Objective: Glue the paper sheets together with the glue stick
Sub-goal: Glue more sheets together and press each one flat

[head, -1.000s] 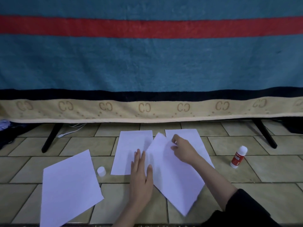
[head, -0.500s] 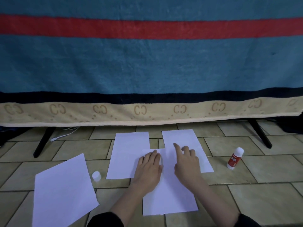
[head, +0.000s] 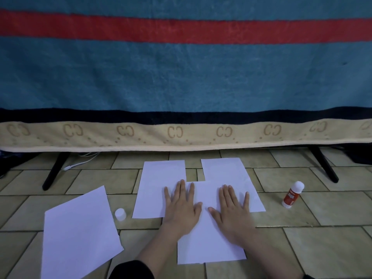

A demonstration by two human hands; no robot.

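Half a second ago the fingers were bunched near the top edge of the near white paper sheet [head: 209, 246]; now both hands lie spread flat on it, each grip released, fingers straight. The left hand [head: 182, 210] presses where this sheet overlaps the far-left white paper sheet [head: 159, 182], the right hand [head: 231, 213] where it overlaps the far-right white paper sheet [head: 225, 170]. The sheet now sits squarer to the tiles. A fourth loose white sheet [head: 78, 236] lies tilted at the left. The red-and-white plastic glue stick [head: 292, 195] stands uncapped, well to the right; its small white cap [head: 120, 214] rests left of the sheets. Glossy beige floor tiles [head: 322, 248] carry everything; a fuzzy teal, red-striped blanket [head: 181, 73] hangs behind.
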